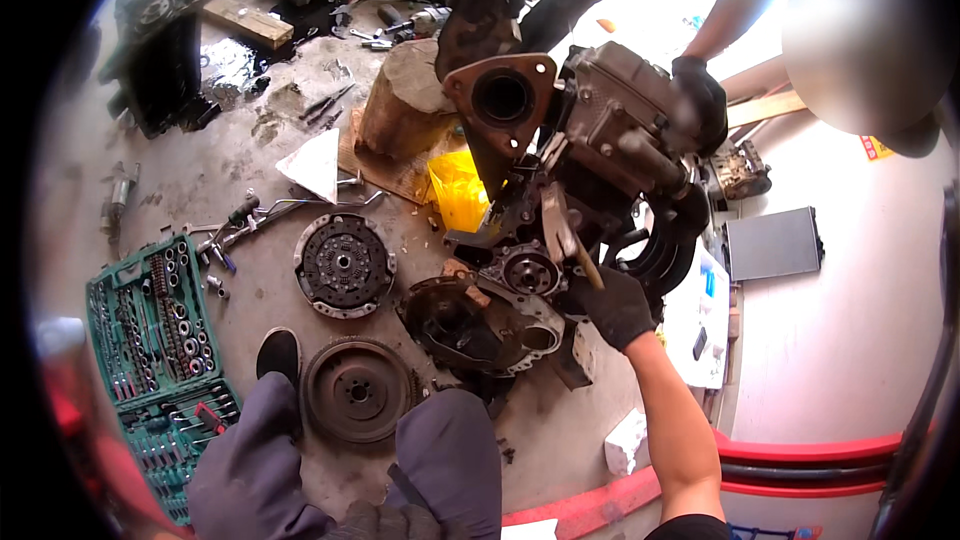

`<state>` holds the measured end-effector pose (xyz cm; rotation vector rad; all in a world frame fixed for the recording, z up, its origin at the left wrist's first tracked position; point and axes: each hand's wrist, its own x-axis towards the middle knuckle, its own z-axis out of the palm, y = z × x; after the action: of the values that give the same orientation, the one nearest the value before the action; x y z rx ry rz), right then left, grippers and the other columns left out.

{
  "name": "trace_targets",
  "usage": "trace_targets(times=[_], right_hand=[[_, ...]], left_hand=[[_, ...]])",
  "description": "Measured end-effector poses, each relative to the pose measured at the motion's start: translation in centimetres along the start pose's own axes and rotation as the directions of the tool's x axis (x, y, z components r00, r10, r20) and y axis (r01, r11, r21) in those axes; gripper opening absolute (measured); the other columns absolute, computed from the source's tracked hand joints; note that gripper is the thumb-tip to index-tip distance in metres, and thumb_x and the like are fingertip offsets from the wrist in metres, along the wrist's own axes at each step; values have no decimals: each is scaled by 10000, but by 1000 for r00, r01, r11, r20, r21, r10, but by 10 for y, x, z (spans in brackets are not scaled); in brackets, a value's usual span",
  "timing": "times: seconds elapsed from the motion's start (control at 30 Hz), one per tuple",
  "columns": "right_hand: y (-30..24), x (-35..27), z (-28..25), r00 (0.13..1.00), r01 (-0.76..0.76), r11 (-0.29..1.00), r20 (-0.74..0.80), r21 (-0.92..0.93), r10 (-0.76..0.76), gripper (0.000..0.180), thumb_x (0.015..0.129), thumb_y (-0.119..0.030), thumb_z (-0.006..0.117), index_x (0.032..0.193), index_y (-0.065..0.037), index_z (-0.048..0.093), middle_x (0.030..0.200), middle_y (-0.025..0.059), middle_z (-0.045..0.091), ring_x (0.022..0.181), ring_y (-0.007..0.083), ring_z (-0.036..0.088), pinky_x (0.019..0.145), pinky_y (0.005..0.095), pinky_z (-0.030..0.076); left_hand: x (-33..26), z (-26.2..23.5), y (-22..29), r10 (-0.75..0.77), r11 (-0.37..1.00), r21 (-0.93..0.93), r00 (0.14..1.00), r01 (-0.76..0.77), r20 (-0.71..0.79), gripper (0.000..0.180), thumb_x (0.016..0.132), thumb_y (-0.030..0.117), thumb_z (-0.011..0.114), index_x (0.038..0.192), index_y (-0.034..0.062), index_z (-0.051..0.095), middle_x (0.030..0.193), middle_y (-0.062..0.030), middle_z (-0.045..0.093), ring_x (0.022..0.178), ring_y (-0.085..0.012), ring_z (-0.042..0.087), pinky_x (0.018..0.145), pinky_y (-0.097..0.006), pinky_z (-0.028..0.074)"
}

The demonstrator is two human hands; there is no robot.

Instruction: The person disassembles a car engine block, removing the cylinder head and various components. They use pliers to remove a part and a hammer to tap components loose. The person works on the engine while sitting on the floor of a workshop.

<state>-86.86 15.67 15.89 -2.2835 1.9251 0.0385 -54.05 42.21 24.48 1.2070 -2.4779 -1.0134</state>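
My right hand (612, 310), in a dark glove, is closed round the wooden handle of a hammer (560, 220). The hammer head is up against the lower end of an engine (625, 110), beside a round hub (530, 270). Below it a dirty gearbox housing (455, 320) lies on the floor. My gloved left hand (385, 520) is low by my legs, cut off by the lower edge, so its fingers cannot be read. Another person's gloved hands (700, 105) steady the engine from the far side, near a rusty three-hole flange (503, 98).
A clutch disc assembly (345, 265) and a flywheel (358, 390) lie left of the engine. Further left is an open green socket set (160, 325). A wood stump (405, 105), a yellow bag (458, 190) and loose tools are beyond. A radiator (773, 243) lies at right.
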Motion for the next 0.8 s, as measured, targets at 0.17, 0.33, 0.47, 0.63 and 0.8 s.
trace_targets(times=[0.17,0.33,0.47,0.63,0.8], right_hand=[[-5,-107,51,996,79,982,16,169,-82,236,857,-334,712,881,-104,665,788,196,664,771,419,655,668,494,518],[-20,-192,110,945,-290,725,306,625,114,267,885,-322,731,934,-65,678,716,134,642,638,317,626,582,400,485],[-30,-228,98,641,-755,-50,752,654,152,245,929,-324,698,851,-106,618,601,8,532,460,140,501,423,281,376],[-42,-242,131,781,-561,-732,539,387,-314,319,1008,-308,558,739,-171,452,546,-13,366,392,122,348,370,290,296],[-46,-265,173,803,-537,-827,402,168,-440,315,1013,-331,557,762,-163,470,543,-9,364,384,124,337,371,290,295]], left_hand=[[-1,-3,-8,3,1000,-17,1000,-3,15,387,860,204,556,1188,6,615,1024,-188,645,884,-309,597,781,-419,449],[45,11,-16,-113,972,208,994,110,1,320,738,240,698,998,61,650,698,-80,589,639,-296,637,549,-411,482],[107,12,-44,-260,956,123,963,267,-72,196,880,256,636,1006,110,668,814,-149,680,717,-361,681,616,-480,539],[231,5,-124,-151,889,342,899,305,-411,212,949,276,593,1022,80,625,887,-212,697,819,-437,678,689,-524,540],[349,12,-146,-139,841,354,795,410,-590,308,972,366,513,1143,115,567,899,-239,698,863,-473,670,749,-561,521]])
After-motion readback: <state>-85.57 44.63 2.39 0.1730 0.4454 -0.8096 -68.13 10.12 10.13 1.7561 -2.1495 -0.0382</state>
